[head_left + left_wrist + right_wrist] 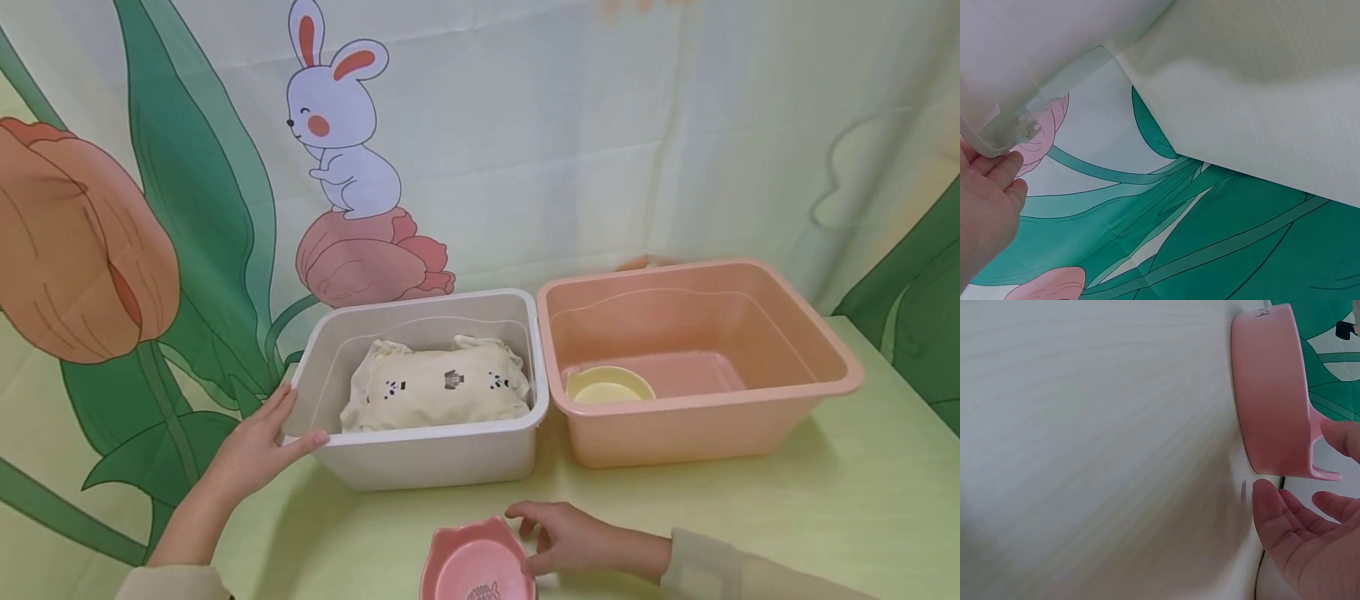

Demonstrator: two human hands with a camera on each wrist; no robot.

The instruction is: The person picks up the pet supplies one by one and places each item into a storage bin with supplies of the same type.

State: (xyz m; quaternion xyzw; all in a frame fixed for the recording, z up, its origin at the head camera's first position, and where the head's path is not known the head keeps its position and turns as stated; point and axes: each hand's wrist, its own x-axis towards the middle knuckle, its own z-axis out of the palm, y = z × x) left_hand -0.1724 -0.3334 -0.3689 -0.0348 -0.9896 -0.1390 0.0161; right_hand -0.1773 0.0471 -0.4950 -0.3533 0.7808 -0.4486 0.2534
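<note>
My left hand (251, 450) rests at the near left corner of a white bin (431, 458), thumb on its front rim and fingers along the left side. In the left wrist view its fingertips meet the outside of the rim. Inside the bin lies a cream pillow (431, 392) with small animal prints. Near the front edge of the head view is a pink cat-eared bowl (483, 558) with a fishbone print, partly cut off. Beside it my right hand (573, 537) has its fingers spread loosely; the thumb (1342, 437) reaches the bowl's ear, while the other fingers stand apart from it.
A peach bin (690, 433) stands right of the white one, with a yellow bowl (611, 385) in its left corner. Both bins sit on a pale table (675, 504). Behind hangs a curtain (540, 167) printed with a rabbit and tulips.
</note>
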